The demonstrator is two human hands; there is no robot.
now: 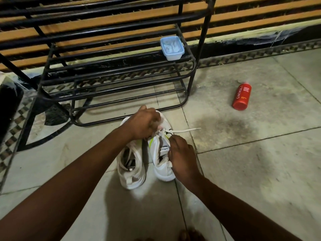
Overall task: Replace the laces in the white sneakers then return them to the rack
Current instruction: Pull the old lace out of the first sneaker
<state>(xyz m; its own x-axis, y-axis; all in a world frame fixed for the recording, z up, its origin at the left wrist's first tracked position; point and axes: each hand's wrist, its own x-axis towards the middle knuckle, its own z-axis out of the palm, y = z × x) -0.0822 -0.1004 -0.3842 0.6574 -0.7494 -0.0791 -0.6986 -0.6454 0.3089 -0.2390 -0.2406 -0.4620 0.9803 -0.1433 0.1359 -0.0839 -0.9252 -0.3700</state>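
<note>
Mid-task, lacing stage. Both white sneakers on the floor [243, 162], side by side, toes toward the rack [191, 70] and just short of its bottom rail. Not yet returned.

Right sneaker [161, 171] under work. Left hand [145, 124] curled over its forefoot, gripping; blurred, so unclear whether a lace strand is also held. Right hand [182, 157] curled at the outer eyelets, fingertips apparently pinching the lace [184, 130]. One free end sticking out flat to the right, clear of the shoe. Judged only partly threaded: upper eyelets near the collar look bare.

Left sneaker [130, 167]: tongue slack, loose pale strands lying in and across the opening, nothing tied. Finished or not, cannot tell. Probably left to do: complete the threading, tie off, shelve the pair.

Materials:
- Sneakers: white mesh-like upper, yellow-green stripe, small black tongue label, padded collar.
- Lace: flat woven tape, off-white, limp.
- Rack: black metal tube, rounded corners, open bar shelves.
- Floor: pale stone tiles, dark joints, dark blotchy stain to the right.

Also present: pale blue plastic tub [172, 47] on the rack's upper shelf, right end; red cylindrical bottle [242, 96] lying on the floor, well apart from the shoes.
</note>
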